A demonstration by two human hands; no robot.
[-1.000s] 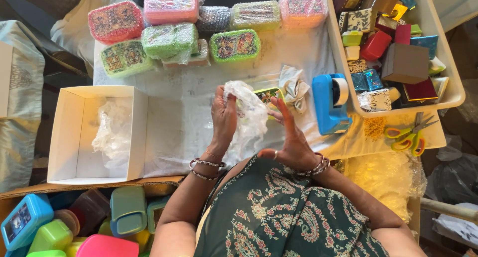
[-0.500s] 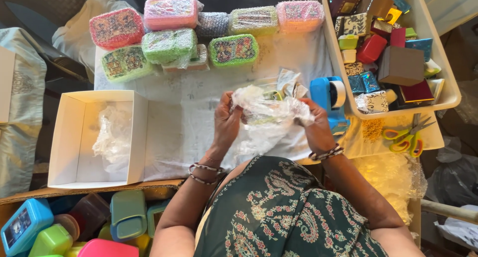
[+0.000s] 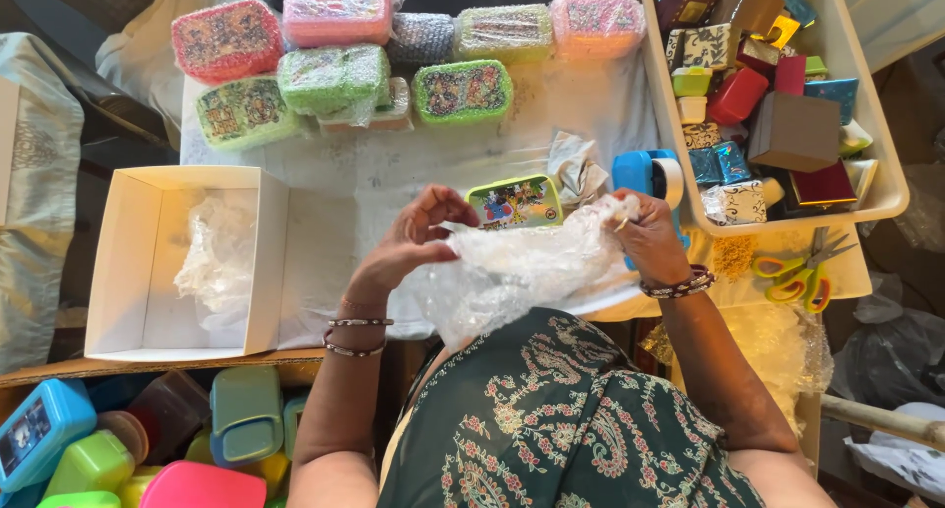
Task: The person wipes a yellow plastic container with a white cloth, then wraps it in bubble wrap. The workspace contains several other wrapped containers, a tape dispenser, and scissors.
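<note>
Both hands are on the sheet of bubble wrap [image 3: 522, 272], which I see stretched out between them just above the near edge of the table [image 3: 325, 222]. Left hand [image 3: 409, 242] has thumb and fingers pinched on the wrap's left edge, other fingers curled up and apart. Right hand [image 3: 648, 237] is clamped on the right corner of the wrap, fingers folded together around it. Small green lunch box [image 3: 515, 201] with a cartoon lid lies on the table just behind the wrap, between the two hands; I can't tell if the wrap touches it, the plastic blurs the edge. Blue tape dispenser [image 3: 650, 178] sits just beside the right hand, crumpled paper [image 3: 576, 165] next to it. White cardboard box [image 3: 187, 262] is open on the left, with some clear plastic lying inside. Row of wrapped boxes [image 3: 394, 50] along the far edge of the table. White tray [image 3: 866, 124] full of small gift boxes on the right, scissors [image 3: 797, 272] with green and yellow handles just in front of it. Bare plastic containers [image 3: 148, 439] in mixed colours are piled low left, under the table edge.
</note>
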